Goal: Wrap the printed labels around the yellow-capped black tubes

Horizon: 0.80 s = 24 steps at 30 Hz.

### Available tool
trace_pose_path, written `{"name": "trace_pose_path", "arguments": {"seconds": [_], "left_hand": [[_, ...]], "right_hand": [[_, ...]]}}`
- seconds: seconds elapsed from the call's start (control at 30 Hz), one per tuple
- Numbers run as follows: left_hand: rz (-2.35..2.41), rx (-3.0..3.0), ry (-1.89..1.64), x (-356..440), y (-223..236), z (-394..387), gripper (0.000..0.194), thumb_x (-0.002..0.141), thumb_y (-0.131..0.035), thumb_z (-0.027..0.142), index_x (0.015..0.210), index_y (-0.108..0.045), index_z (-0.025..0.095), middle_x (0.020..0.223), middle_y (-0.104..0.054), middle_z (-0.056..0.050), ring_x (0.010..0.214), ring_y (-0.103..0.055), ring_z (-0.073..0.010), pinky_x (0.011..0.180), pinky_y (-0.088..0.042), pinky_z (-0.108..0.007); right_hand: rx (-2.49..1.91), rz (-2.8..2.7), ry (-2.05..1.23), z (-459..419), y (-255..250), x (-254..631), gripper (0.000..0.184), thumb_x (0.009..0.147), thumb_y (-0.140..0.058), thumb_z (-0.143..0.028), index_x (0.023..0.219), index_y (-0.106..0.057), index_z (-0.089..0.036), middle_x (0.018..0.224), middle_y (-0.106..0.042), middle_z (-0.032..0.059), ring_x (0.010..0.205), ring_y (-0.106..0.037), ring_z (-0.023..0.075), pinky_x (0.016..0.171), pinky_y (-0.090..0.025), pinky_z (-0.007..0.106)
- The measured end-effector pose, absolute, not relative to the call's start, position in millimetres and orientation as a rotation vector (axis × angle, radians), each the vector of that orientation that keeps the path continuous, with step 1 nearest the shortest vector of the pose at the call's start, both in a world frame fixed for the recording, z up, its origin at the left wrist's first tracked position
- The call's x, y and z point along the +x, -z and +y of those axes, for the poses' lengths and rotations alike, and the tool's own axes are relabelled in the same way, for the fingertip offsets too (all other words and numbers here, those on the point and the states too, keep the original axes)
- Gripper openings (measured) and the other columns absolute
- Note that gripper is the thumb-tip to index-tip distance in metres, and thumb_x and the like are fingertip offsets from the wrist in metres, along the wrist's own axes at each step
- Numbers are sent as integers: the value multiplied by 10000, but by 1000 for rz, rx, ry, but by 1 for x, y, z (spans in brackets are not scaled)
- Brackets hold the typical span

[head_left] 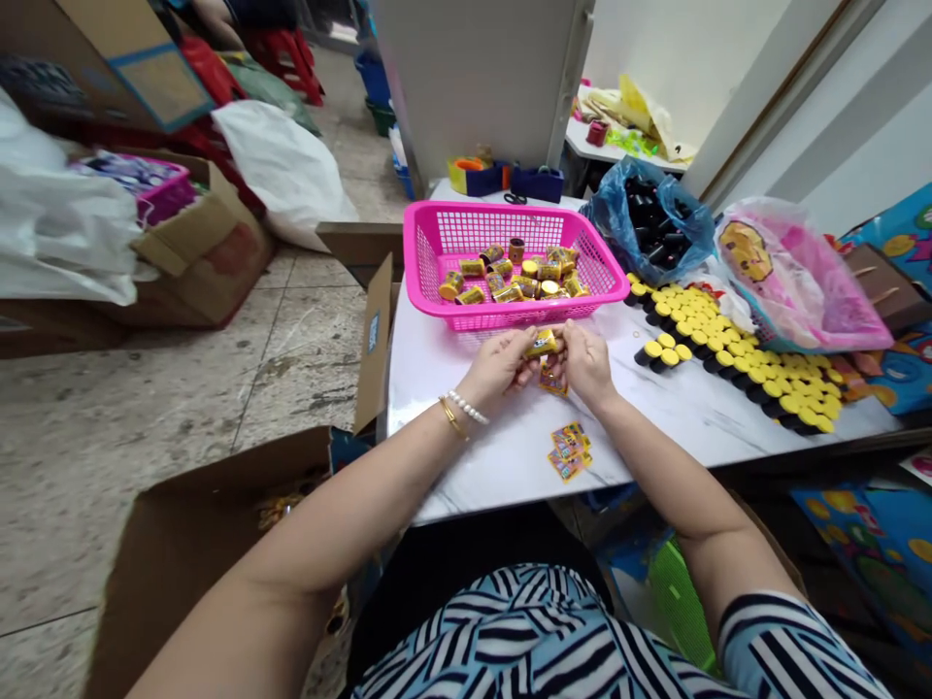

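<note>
The left hand [499, 369] and right hand [586, 364] pinch a yellow packet [543, 342] over the marble table [466, 456], near a pink basket [510, 316]; an open cardboard box [204, 553] sits on the tiled floor [291, 340].

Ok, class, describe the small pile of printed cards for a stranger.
Find the pink basket on the marble-look table. Nearer the front edge, below the right hand, lies a small pile of printed cards, apart from the lone card by that hand.

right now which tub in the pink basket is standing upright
The dark tub at the back of the pink plastic basket: it stands on end, while the other tubs lie heaped on their sides, yellow labels showing.
</note>
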<state>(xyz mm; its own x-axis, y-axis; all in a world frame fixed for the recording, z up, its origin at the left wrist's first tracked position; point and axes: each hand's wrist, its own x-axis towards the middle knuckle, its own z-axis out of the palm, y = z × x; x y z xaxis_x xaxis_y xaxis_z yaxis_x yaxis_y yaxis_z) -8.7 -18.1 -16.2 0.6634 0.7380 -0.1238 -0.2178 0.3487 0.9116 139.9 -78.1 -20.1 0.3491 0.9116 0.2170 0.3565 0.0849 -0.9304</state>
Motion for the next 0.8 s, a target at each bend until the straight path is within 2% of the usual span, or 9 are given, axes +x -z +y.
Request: {"name": "trace_pose_path", "arguments": {"seconds": [0.07,0.1,0.2,0.3,0.43,0.57,0.63,0.7,0.8], "left_hand": [[584,1011,-658,-9,15,-18,562,812,-749,713,831,-564,182,595,-573,44,383,-393,-37,356,-221,-180],[591,1008,-651,-9,15,-19,569,809,-750,720,838,-559,185,597,-571,46,383,-391,-37,355,-212,-181],[653,1018,-640,-10,16,-18,597,800,-741,750,915,-561,193,640,-607,36,409,-444,-53,371,-226,-176],[726,1111,-704,-9,20,-15,614,810,-726,753,1006,-586,188,736,-673,6,449,-492,-65,405,-283,-184],[684,1465,-786,-11,29,-9,398,864,-753,552,916,-671,166,735,-678,-6,557,-534,-93,528,-391,-216],[689,1983,-836,-10,39,-6,154,885,-716,321,892,-777,179,836,-713,-48,771,-607,-169,731,-467,-294],[705,2226,-810,-6,45,-6,153,858,-729,261,963,-825,203,922,-711,-73,877,-617,-214,833,-482,-351],[705,2372,-753,1,52,-6,180,844,-752,266,991,-848,225,978,-693,-92,933,-610,-245,880,-483,-391],[702,2457,-709,8,59,-8,127,862,-744,272,903,-853,222,955,-676,-98,920,-593,-254,885,-479,-411]], "right_hand": [[-1460,-1163,-745,-80,19,139,773,997,-310,-801,1124,-767,-191,572,-647,1,411,-564,156,398,-441,294],[-1462,-1207,-729,-81,18,139,742,994,-348,-795,1146,-762,-198,588,-659,0,429,-578,157,415,-450,292],[-1519,-1463,-399,-78,3,144,536,992,-533,-680,1143,-768,-223,754,-749,23,601,-658,168,613,-547,307],[-1618,-1603,19,-70,-23,166,409,1012,-583,-557,1205,-758,-243,969,-801,47,808,-701,193,814,-554,322],[-1837,-1646,280,-82,-47,216,453,998,-626,-525,1379,-693,-288,956,-799,37,846,-684,222,871,-536,355],[-2064,-1776,604,-129,-32,264,387,938,-692,-437,1264,-772,-244,1180,-748,123,1181,-604,343,1079,-447,534],[-2171,-1889,662,-148,-16,282,351,888,-729,-379,1194,-796,-219,1288,-704,149,1316,-506,406,1122,-389,606],[-2225,-1957,668,-157,-2,292,302,883,-711,-309,1153,-801,-207,1244,-713,148,1347,-470,412,1138,-365,618],[-2206,-1987,653,-155,8,289,251,921,-651,-253,1117,-802,-206,1085,-735,129,1261,-529,368,1118,-384,571]]}}
